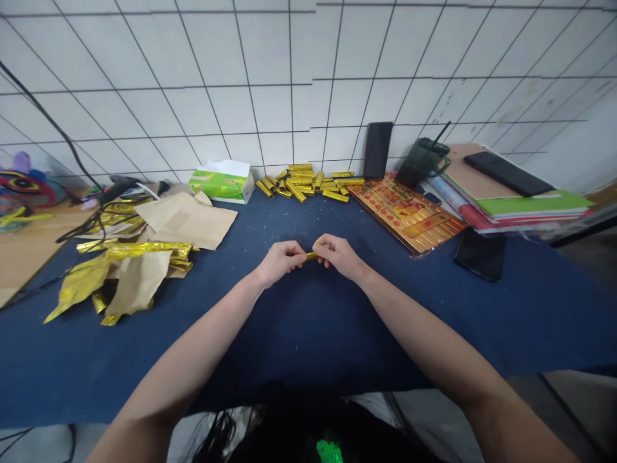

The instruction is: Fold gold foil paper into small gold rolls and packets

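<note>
Between my two hands, a small gold foil paper roll point(312, 255) is held level above the blue tablecloth. My left hand point(285, 260) pinches its left end, and my right hand point(336, 254) grips the right end. Only a short stretch of the roll shows between the fingers; the rest is hidden. Farther back, against the tiled wall, lies a loose pile of similar gold foil rolls point(303, 181). On the left is a heap of crumpled gold foil paper point(87, 276) with brown paper pieces point(187, 218) on and beside it.
A green tissue pack point(222, 182) stands at the wall. At right are an orange-gold printed packet point(409, 215), an upright phone point(378, 149), a dark mug point(421, 162), stacked folders point(540, 204) and a black phone point(481, 254). A black cable point(58, 128) hangs at left.
</note>
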The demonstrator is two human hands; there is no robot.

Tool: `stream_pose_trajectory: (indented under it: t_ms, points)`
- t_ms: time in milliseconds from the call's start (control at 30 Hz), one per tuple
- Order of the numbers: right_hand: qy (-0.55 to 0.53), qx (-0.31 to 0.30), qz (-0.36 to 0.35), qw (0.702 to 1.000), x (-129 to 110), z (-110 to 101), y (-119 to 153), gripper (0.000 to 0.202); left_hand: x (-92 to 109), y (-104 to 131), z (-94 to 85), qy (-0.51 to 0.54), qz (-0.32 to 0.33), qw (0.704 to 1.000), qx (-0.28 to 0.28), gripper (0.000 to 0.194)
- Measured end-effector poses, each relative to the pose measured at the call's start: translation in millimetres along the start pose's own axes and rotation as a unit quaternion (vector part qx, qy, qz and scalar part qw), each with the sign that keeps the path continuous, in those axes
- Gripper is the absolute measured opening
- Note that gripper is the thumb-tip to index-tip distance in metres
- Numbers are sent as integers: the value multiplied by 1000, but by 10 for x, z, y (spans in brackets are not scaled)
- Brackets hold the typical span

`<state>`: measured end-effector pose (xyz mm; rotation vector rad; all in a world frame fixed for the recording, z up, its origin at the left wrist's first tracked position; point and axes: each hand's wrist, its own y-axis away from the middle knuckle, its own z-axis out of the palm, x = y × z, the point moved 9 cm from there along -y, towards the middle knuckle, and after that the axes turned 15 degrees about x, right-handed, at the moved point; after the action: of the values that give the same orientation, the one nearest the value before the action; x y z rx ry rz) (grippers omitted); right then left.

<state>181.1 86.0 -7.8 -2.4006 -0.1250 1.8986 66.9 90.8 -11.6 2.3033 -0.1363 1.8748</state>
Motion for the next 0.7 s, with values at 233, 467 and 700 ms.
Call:
stream_pose_trajectory:
  t_ms: [233, 467, 700]
  points:
    - [169, -82, -67, 980, -107, 203, 147, 31, -18, 41, 72, -22, 22, 998, -56, 10]
    - [141, -37, -70, 987, -105, 164, 133, 31, -37, 0, 10, 29, -3, 999, -41, 14]
    - [144, -45, -76, 986, -150, 139, 132, 31, -89, -60, -145, 44, -45, 998, -31, 18]
